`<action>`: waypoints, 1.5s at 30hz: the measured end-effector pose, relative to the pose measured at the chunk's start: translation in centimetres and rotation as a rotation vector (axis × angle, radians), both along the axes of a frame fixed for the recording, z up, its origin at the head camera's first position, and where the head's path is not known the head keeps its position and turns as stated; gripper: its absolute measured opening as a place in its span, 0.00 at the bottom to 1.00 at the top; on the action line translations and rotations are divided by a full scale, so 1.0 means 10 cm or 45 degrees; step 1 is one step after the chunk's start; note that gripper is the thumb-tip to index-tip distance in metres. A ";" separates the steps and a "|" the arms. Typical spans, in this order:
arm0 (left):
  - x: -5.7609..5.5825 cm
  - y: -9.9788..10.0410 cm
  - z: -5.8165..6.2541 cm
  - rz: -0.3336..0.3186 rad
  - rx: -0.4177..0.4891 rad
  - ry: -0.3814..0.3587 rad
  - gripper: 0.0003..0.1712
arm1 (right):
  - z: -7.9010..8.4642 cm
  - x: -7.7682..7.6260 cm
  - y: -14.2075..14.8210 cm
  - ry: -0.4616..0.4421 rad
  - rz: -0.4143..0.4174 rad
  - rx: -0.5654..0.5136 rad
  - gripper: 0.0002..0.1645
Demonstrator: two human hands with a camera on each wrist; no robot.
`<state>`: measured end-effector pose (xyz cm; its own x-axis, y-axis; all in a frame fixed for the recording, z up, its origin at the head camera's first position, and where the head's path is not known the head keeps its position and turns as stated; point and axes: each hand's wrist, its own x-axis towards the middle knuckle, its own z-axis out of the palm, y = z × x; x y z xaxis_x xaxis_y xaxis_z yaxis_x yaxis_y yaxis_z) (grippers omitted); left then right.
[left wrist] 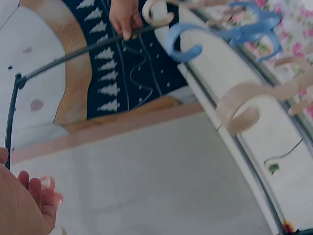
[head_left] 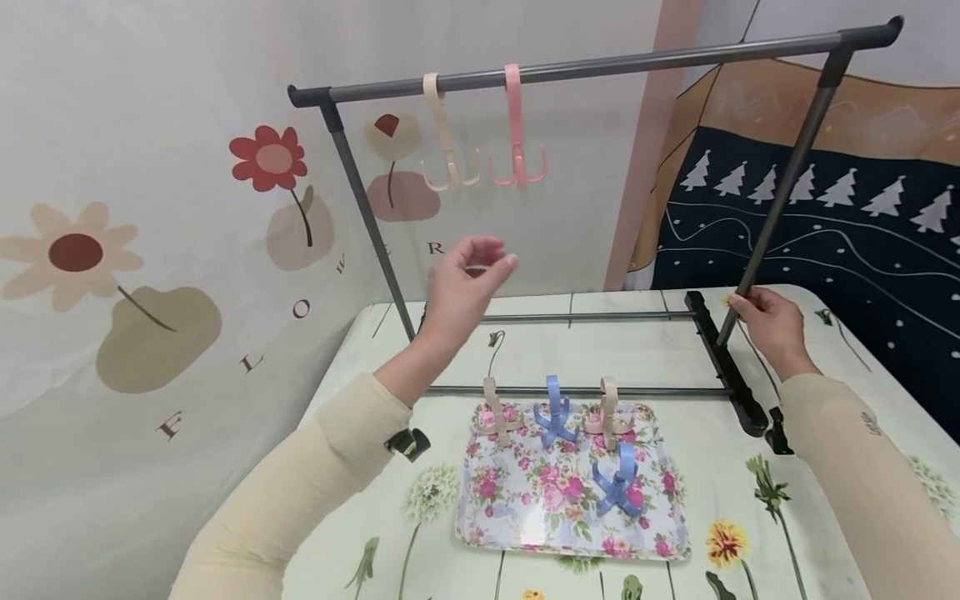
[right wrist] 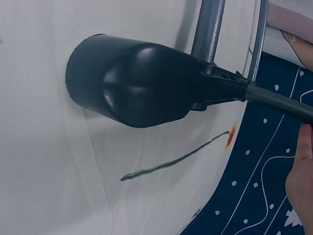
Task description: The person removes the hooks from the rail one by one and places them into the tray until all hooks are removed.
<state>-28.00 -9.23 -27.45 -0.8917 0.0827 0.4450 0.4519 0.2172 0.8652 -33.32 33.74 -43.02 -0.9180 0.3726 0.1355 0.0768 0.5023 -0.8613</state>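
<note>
A grey clothes rack (head_left: 645, 62) stands on the table, a beige hook (head_left: 441, 125) and a pink hook (head_left: 514, 117) hanging from its top bar. Below these two hooks, my raised left hand (head_left: 465, 287) holds nothing, its fingers loosely bent. My right hand (head_left: 772, 329) grips the lower part of the rack's right post (head_left: 787, 175); in the left wrist view, that hand (left wrist: 124, 17) is at the same post. On a floral tray (head_left: 468, 508) in front lie two blue hooks (head_left: 553, 417) and two beige hooks (head_left: 608, 408).
Black feet (head_left: 723, 358) and two low crossbars (head_left: 585, 317) support the rack on a flower-print tablecloth (head_left: 420, 550). Behind it hang a pale flower-print sheet (head_left: 187, 100) and a dark cloth with white trees (head_left: 817, 225). A black foot (right wrist: 142, 81) fills much of the right wrist view.
</note>
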 end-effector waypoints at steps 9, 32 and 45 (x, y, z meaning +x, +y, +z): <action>-0.27 -0.11 0.24 0.209 0.070 0.223 0.17 | -0.01 0.00 0.01 0.022 0.004 0.002 0.33; -0.79 -0.12 0.77 0.531 0.107 0.197 0.23 | -0.42 -0.29 0.29 0.071 -0.040 -0.008 0.38; -0.96 -0.03 0.96 0.662 0.137 0.054 0.25 | -0.46 -0.35 0.33 0.068 -0.048 0.039 0.38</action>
